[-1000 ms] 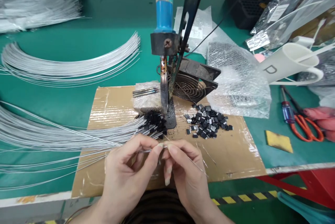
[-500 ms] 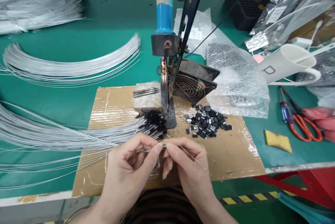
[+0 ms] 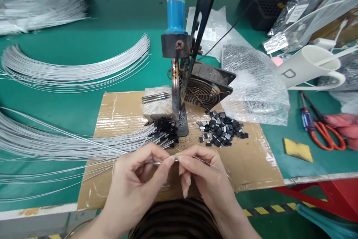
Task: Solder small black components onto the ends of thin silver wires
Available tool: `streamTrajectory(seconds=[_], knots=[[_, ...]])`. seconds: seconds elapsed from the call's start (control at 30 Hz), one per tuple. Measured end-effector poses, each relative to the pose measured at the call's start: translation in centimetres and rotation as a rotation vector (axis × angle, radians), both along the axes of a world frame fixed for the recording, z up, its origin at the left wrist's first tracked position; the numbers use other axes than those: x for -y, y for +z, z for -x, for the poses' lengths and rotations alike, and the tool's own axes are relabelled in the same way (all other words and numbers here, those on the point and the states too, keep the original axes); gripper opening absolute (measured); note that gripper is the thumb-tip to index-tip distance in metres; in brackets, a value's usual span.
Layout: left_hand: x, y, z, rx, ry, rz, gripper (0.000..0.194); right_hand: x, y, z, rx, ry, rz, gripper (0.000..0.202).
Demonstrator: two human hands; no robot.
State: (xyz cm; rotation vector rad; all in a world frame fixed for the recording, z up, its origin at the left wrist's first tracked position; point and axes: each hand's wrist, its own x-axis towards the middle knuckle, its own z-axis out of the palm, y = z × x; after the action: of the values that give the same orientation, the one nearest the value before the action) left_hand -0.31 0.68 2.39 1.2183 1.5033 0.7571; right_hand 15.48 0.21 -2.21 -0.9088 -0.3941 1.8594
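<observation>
My left hand (image 3: pixel 140 183) pinches thin pale wires between thumb and forefinger, low over the cardboard (image 3: pixel 251 164). Tip to tip with it, my right hand (image 3: pixel 204 172) is closed on a thin wire (image 3: pixel 214 166) whose end sticks out to the right. What lies between the fingertips is too small to make out. Just behind my left hand, a bundle of white wires (image 3: pixel 112 144) ends in black pieces (image 3: pixel 165 131). A blue-handled soldering iron (image 3: pixel 175 15) hangs tip down in a stand above. Small black connectors (image 3: pixel 222 129) lie piled to the right.
A small fan (image 3: pixel 208 86) stands behind the connectors, beside bubble wrap (image 3: pixel 254 82). Further right are a white mug (image 3: pixel 304 67), orange-handled scissors (image 3: pixel 327 136) and a yellow sponge (image 3: pixel 298 150). More wires (image 3: pixel 78 69) lie at the left.
My right hand has turned a little and its lower fingers have shifted right and down. The wire end at its right has swung slightly upward. My left hand has barely moved.
</observation>
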Motion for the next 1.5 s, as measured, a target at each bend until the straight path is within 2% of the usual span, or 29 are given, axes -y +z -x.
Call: streamTrajectory(seconds=[0.27,0.6,0.97,1.27,1.5], knots=[[-0.3,-0.1,0.0,0.038,0.006,-0.004,0.023,0.1,-0.3,-0.2,-0.056,0.033,0.042,0.018],[0.3,-2.2,0.3,-0.06,-0.004,-0.236,0.02,0.1,0.1,0.6,-0.086,-0.051,0.03,0.015],[0.8,-2.5,-0.1,-0.116,0.019,-0.281,0.017,0.4,0.2,1.2,-0.057,-0.122,0.069,0.015],[0.9,-2.4,-0.1,-0.118,0.019,-0.262,0.019,0.2,0.4,1.0,-0.044,-0.113,0.053,0.016],[0.7,-2.2,-0.8,-0.01,0.059,-0.304,0.012,0.6,0.5,1.6,-0.08,-0.164,0.066,0.013]])
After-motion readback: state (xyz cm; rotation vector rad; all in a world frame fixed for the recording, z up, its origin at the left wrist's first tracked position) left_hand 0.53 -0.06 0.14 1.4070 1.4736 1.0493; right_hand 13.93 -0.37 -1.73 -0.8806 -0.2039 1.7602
